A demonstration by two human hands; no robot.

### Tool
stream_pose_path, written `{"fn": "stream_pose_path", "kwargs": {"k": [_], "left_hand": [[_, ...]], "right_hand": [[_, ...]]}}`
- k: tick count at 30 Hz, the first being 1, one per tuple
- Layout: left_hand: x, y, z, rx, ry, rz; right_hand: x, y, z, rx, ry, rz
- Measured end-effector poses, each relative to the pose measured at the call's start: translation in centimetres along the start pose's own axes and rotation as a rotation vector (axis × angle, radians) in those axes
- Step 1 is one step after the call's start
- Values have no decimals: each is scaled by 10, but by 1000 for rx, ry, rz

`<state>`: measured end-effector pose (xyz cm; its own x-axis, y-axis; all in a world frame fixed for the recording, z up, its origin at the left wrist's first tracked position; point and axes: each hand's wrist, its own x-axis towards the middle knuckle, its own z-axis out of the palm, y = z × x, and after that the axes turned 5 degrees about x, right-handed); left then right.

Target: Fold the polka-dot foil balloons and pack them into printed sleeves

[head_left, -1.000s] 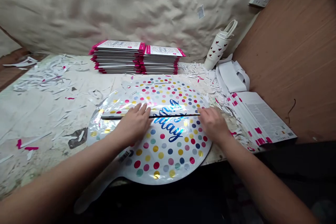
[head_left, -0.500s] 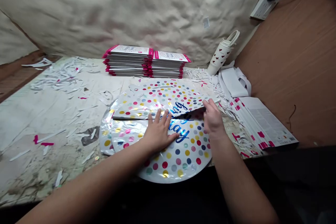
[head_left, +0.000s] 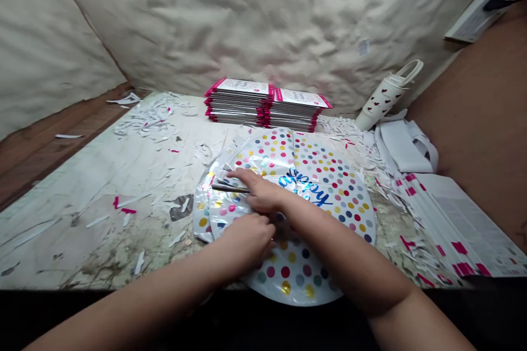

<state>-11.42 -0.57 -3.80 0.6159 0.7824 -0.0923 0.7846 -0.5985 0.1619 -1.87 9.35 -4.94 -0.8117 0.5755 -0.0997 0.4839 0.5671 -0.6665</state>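
A flat, round foil balloon [head_left: 349,186] with coloured dots and blue lettering lies on the worktable, its front edge hanging past the table's front. Another dotted foil layer shows beneath it at the left. My right hand [head_left: 261,191] reaches across to the balloon's left part, index finger stretched out along a raised fold with a dark gap under it. Just below it, my left hand [head_left: 249,238] is curled closed against the foil, its fingertips mostly hidden. The right forearm covers part of the lettering.
Two stacks of pink-edged printed packets [head_left: 263,105] stand by the back wall. To the right are a white tumbler with hearts [head_left: 382,100], a white strap roll [head_left: 405,145] and printed card sheets [head_left: 465,225]. Paper scraps [head_left: 144,118] litter the worktable [head_left: 82,203].
My right hand has moved from the balloon's right edge across to its left part, over the left hand. The left hand has gone from flat to curled. The raised right flap now lies flat. The view has shifted left.
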Motion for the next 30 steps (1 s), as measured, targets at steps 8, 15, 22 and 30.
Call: {"fn": "stream_pose_path", "kwargs": {"k": [8, 15, 22, 30], "left_hand": [[-24, -100, -30, 499, 305, -200], [-27, -71, 1, 307, 267, -161], [-22, -75, 27, 153, 59, -318], [-28, -90, -36, 123, 741, -613]], "right_hand": [[11, -11, 22, -310, 344, 63], [4, -4, -17, -350, 480, 169], [-129, -36, -142, -635, 1517, -69], [-188, 20, -28, -279, 491, -335]]}}
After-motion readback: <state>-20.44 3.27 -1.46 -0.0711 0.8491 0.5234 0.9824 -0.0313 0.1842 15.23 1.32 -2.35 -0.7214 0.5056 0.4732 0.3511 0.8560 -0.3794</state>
